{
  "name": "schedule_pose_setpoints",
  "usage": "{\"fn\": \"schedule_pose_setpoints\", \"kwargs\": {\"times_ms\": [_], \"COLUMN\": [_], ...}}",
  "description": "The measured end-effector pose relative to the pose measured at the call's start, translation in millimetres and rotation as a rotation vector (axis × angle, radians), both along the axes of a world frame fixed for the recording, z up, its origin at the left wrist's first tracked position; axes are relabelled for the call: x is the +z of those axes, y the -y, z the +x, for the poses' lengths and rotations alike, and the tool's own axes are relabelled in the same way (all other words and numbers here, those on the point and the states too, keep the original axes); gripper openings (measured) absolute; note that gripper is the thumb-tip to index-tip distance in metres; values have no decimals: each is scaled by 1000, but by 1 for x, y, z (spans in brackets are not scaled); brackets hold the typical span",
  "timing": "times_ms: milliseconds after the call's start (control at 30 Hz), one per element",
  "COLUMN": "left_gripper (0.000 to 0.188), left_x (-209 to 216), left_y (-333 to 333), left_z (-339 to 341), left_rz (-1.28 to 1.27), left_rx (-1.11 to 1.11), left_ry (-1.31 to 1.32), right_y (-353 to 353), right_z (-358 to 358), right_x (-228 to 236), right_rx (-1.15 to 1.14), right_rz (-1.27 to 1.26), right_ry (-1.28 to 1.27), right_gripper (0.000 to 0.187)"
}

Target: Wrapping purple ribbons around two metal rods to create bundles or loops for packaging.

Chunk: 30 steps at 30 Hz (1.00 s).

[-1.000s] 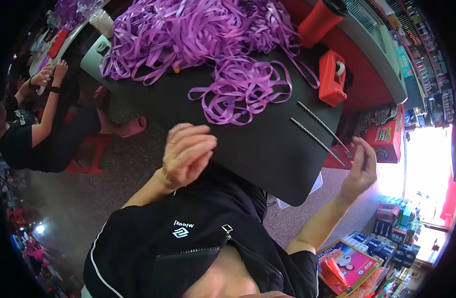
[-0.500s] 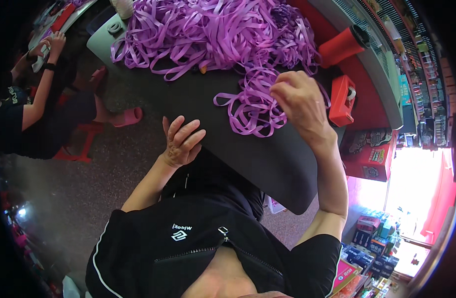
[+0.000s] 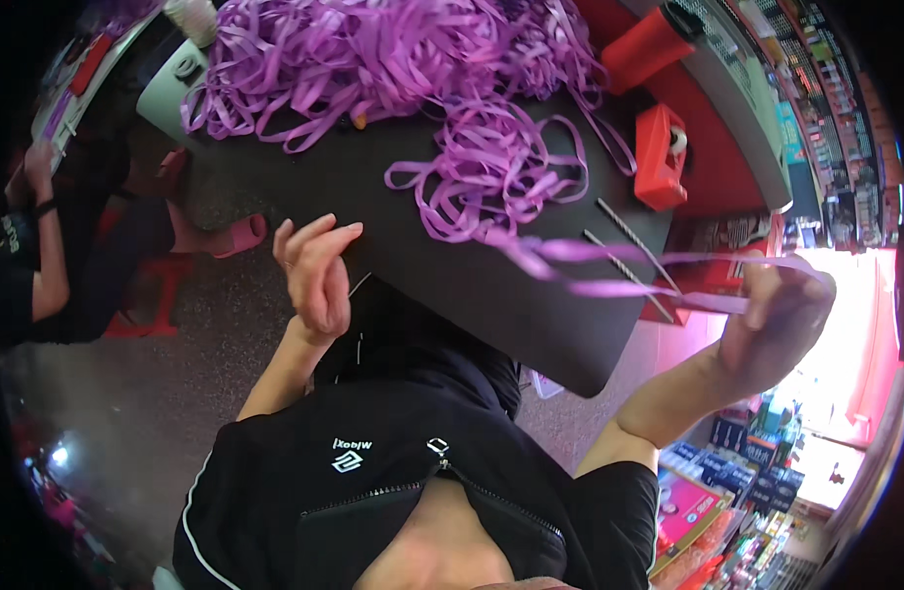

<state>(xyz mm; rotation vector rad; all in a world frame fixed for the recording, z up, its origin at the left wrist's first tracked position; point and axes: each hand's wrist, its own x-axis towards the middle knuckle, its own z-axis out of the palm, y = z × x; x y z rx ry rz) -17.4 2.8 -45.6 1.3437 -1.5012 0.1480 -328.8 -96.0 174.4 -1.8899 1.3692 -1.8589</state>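
Note:
A large tangled heap of purple ribbons [image 3: 354, 59] covers the far part of the dark table [image 3: 531, 324]. Nearer to me lies a smaller loose bunch of the same ribbons [image 3: 482, 167]. My right hand [image 3: 777, 315], out past the table's right edge, is closed on a purple ribbon [image 3: 609, 287] that stretches back to that bunch; motion blurs the strands. Beside the table's near left edge hovers my left hand [image 3: 316, 275], its fingers loosely bent and apart, with nothing in it.
A red tape dispenser [image 3: 659, 157] and a red cylinder [image 3: 649, 49] stand at the right. Two thin striped rods [image 3: 637, 241] lie by the table's right edge. To the left sits another person [image 3: 78, 256]; stacked boxes [image 3: 757, 452] fill the lower right.
My right hand has swung right, away from the small bunch, drawing a ribbon out with it. My left hand has shifted slightly left and up. The striped rods now show.

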Motion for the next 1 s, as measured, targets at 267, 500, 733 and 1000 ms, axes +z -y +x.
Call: {"fn": "schedule_pose_setpoints", "kwargs": {"times_ms": [267,500,733,1000], "left_gripper": [26,46,7,28], "left_x": [73,97,94,64], "left_y": [33,60,58,62], "left_z": [-66,-158,-160,-158], "left_rz": [200,424,1150,994], "left_rx": [-666,-1173,-1253,-1464], "left_ry": [-305,-495,-892,-1327], "right_y": [-37,-48,-63,-87], "right_z": [-8,-48,-131,-160], "right_x": [-28,-43,-66,-122], "right_rx": [463,610,514,392], "right_rz": [463,345,198,300], "right_ry": [298,471,703,837], "right_gripper": [9,10,12,10]}}
